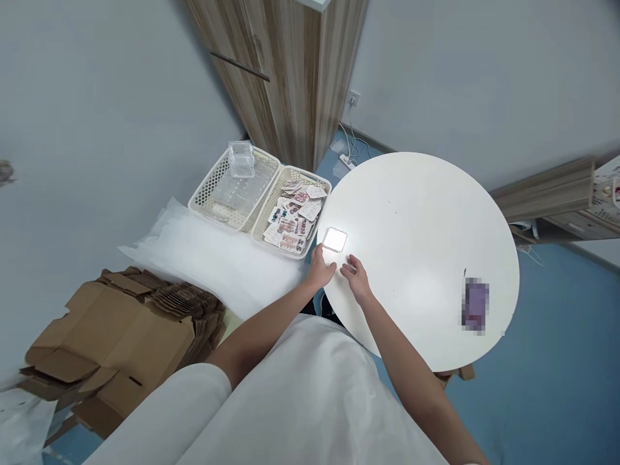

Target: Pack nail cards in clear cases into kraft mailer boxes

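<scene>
A small square clear case [335, 239] with a bright white face lies near the left edge of the round white table [416, 200]. Just below its lower left corner is my left hand [320, 268], thumb and fingers apart; whether a fingertip touches the case I cannot tell. My right hand [356, 278] hovers to the right of it, below the case, with curved, parted fingers and nothing between them. To the left, a white basket [257, 226] holds many printed cards [295, 219], several showing coloured press-on nails.
Another white basket [196, 199] holds clear plastic cases [241, 159]. White sheeting [217, 248] lies below the baskets, beside stacked flat cardboard boxes [121, 329]. A blurred purple object [476, 303] rests on the table's right side. A wood-grain cabinet [290, 77] stands behind.
</scene>
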A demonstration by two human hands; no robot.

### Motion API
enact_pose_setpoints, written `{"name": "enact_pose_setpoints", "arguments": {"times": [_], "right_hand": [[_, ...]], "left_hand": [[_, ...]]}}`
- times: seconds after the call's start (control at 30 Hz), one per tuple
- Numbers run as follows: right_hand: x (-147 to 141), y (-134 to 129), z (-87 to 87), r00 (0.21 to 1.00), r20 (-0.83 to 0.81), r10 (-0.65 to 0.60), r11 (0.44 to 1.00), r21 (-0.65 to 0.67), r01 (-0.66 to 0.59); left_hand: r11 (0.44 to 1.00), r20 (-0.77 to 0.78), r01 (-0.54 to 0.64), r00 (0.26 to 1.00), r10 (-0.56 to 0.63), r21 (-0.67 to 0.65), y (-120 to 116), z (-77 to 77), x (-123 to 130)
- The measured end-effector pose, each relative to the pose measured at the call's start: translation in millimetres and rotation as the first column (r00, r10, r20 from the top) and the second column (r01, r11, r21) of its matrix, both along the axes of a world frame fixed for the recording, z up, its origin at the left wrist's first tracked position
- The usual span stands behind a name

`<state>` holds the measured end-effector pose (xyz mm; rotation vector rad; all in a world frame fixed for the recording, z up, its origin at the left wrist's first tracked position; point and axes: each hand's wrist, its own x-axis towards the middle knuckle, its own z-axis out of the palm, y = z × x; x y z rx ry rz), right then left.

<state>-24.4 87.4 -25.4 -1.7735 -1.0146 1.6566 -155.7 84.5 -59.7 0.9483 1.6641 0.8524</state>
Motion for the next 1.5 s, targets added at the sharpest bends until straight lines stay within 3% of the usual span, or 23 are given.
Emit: {"name": "enact_pose_setpoints", "arguments": {"times": [0.2, 0.37, 0.57, 0.73, 0.93, 1.07, 1.2, 1.37, 1.5], "right_hand": [[27, -25, 12.2, 0.998, 0.032, 0.062, 0.997, 0.034, -0.063], [46, -43, 10.1, 0.994, 0.05, 0.094, 0.992, 0.081, -0.098], [37, -67, -4.0, 0.971, -0.066, 0.23, 0.97, 0.103, -0.222], [23, -81, -2.7, 0.899, -0.114, 0.424, 0.904, 0.111, -0.412], [-14, -75, -9.5, 0.789, -0.007, 0.614, 0.784, 0.12, -0.609], [-59, -66, -12.8, 0.659, 0.094, 0.746, 0.649, 0.12, -0.752], [-111, -58, -16.1, 0.551, 0.246, 0.798, 0.542, 0.108, -0.833], [-164, -48, -29.9, 0.469, 0.44, 0.766, 0.48, 0.096, -0.872], [-183, -43, -43.3, 0.387, 0.509, 0.769, 0.434, 0.029, -0.9]], "left_hand": [[0.997, 0.021, -0.076, 0.997, 0.077, -0.014, -31, 3.8, 4], [0.997, -0.125, -0.075, 0.989, 0.073, -0.007, -77, 7.2, -1], [0.99, -0.251, -0.118, 0.963, 0.095, -0.078, -138, 15.1, -15], [0.985, -0.366, -0.14, 0.926, 0.095, -0.098, -169, 19.1, -27], [0.993, -0.474, -0.11, 0.877, 0.077, -0.043, -175, 17.0, -57], [0.99, -0.453, -0.126, 0.887, 0.084, -0.062, -163, 13.8, -89], [0.981, -0.311, -0.188, 0.936, 0.165, -0.045, -150, 5.5, -119], [0.957, -0.097, -0.285, 0.955, 0.279, -0.052, -146, -13.5, -145], [0.929, -0.007, -0.347, 0.937, 0.349, -0.129, -150, -25.2, -156]]}}
